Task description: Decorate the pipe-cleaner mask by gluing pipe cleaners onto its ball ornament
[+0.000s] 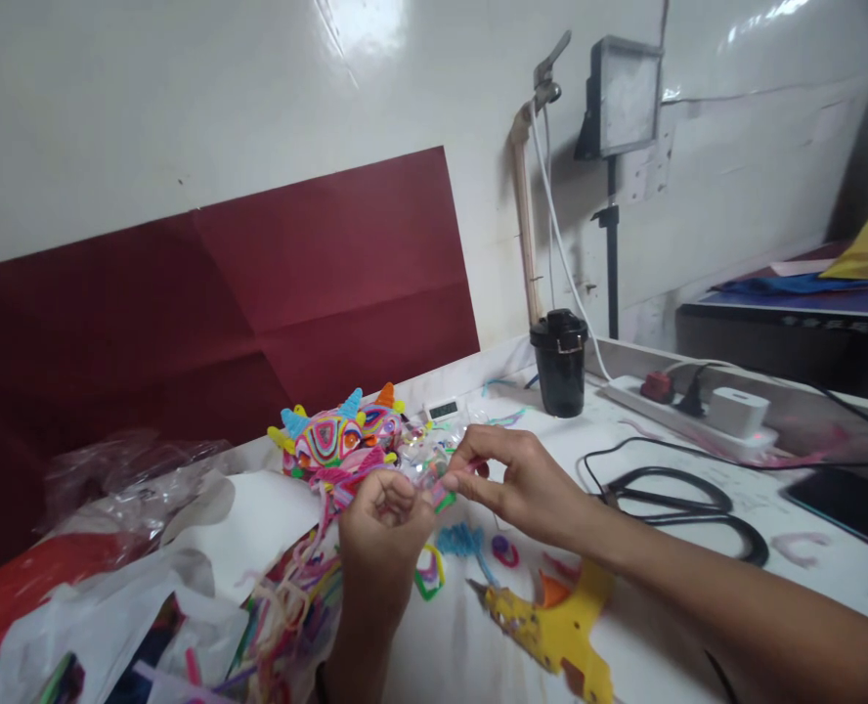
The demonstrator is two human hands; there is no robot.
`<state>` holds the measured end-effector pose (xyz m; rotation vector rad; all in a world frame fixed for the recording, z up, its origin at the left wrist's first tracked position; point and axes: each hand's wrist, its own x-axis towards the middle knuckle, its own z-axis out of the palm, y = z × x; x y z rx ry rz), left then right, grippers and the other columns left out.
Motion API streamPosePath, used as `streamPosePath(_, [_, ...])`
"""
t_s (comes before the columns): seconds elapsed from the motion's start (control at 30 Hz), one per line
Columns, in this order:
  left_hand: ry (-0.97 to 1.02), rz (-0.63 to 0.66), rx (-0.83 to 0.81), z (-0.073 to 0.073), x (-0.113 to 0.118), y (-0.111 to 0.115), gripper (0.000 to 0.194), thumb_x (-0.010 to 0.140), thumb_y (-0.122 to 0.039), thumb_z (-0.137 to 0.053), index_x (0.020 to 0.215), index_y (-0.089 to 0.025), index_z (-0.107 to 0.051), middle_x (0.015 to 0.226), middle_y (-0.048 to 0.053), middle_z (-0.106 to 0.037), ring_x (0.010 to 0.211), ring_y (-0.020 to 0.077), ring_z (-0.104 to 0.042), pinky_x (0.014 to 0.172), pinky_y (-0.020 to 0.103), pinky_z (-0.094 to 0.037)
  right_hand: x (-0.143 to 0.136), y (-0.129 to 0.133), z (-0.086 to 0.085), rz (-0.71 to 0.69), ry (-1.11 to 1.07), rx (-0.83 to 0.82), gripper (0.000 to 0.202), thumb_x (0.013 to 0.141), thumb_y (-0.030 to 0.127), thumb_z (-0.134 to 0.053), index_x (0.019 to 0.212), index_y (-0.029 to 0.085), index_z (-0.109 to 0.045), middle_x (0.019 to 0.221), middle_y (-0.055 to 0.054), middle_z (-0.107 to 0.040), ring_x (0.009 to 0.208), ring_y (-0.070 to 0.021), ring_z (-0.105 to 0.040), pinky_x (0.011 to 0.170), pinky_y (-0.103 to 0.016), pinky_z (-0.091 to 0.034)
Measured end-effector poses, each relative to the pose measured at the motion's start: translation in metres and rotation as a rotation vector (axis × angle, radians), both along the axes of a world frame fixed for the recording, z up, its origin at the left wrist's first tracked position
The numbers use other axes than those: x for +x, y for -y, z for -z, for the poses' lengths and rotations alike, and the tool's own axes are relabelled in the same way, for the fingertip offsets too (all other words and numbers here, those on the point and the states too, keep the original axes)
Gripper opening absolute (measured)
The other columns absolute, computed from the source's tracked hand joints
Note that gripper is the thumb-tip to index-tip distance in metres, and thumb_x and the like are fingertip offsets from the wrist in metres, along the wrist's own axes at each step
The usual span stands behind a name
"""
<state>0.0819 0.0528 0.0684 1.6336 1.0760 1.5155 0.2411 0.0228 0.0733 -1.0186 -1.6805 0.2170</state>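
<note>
Pink, blurred piece (428, 481) spans left hand (384, 523) and right hand (518, 481), both grips pinched on it; long axis unclear. Glue gun (533, 631) nearer right.

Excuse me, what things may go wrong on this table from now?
The yellow glue gun lies under the forearm of the right hand; if it is hot, it might burn skin. Its nozzle is also close to the blue fuzzy piece, which could get stuck or damaged. The black cup stands near the power strip; a knock might spill any drink there.
</note>
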Motion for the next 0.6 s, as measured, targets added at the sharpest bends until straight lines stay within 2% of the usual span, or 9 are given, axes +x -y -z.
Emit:
streamPosePath(0.23, [0.027, -0.012, 0.010, -0.0018, 0.0042, 0.0064, 0.015, 0.056, -0.021, -0.069, 0.057, -0.019, -0.054, 0.048, -0.007, -0.048, 0.045, 0.0082, -0.043, 0.044, 0.019, -0.035, -0.0018, -0.0034, 0.0017, -0.037, -0.220, -0.243, 0.021, 0.075, 0.033, -0.070, 0.064, 0.017, -0.062, 0.059, 0.002, -0.059, 0.058, -0.0134, -0.051, 0.055, -0.025, -0.038])
streamPosePath(0.4, [0.020, -0.004, 0.007, -0.0001, 0.0024, 0.0024, 0.016, 0.055, -0.021, -0.070, 0.056, -0.020, -0.054, 0.047, -0.006, -0.048, 0.045, 0.0090, -0.044, 0.044, 0.019, -0.036, -0.0043, -0.0065, -0.0005, -0.155, -0.502, -0.456, 0.032, 0.056, 0.038, -0.083, 0.057, 0.017, -0.059, 0.050, 0.005, -0.054, 0.049, -0.0099, -0.043, 0.049, -0.024, -0.033])
streamPosePath(0.5, [0.033, 0.013, -0.027, 0.0014, 0.0015, -0.0006, 0.017, 0.054, -0.021, -0.071, 0.056, -0.019, -0.054, 0.049, -0.006, -0.049, 0.046, 0.0089, -0.044, 0.045, 0.019, -0.036, -0.0050, -0.0071, -0.0044, -0.192, -0.585, -0.515, 0.034, 0.049, 0.037, -0.086, 0.055, 0.016, -0.059, 0.047, 0.006, -0.052, 0.046, -0.0084, -0.041, 0.048, -0.024, -0.032])
streamPosePath(0.6, [0.082, 0.032, -0.075, 0.0026, 0.0019, -0.0016, 0.018, 0.055, -0.021, -0.070, 0.057, -0.019, -0.053, 0.049, -0.007, -0.047, 0.047, 0.0085, -0.043, 0.046, 0.019, -0.036, -0.0037, -0.0066, -0.0068, -0.211, -0.575, -0.510, 0.030, 0.051, 0.035, -0.085, 0.056, 0.015, -0.063, 0.049, 0.006, -0.054, 0.047, -0.0080, -0.042, 0.049, -0.023, -0.033])
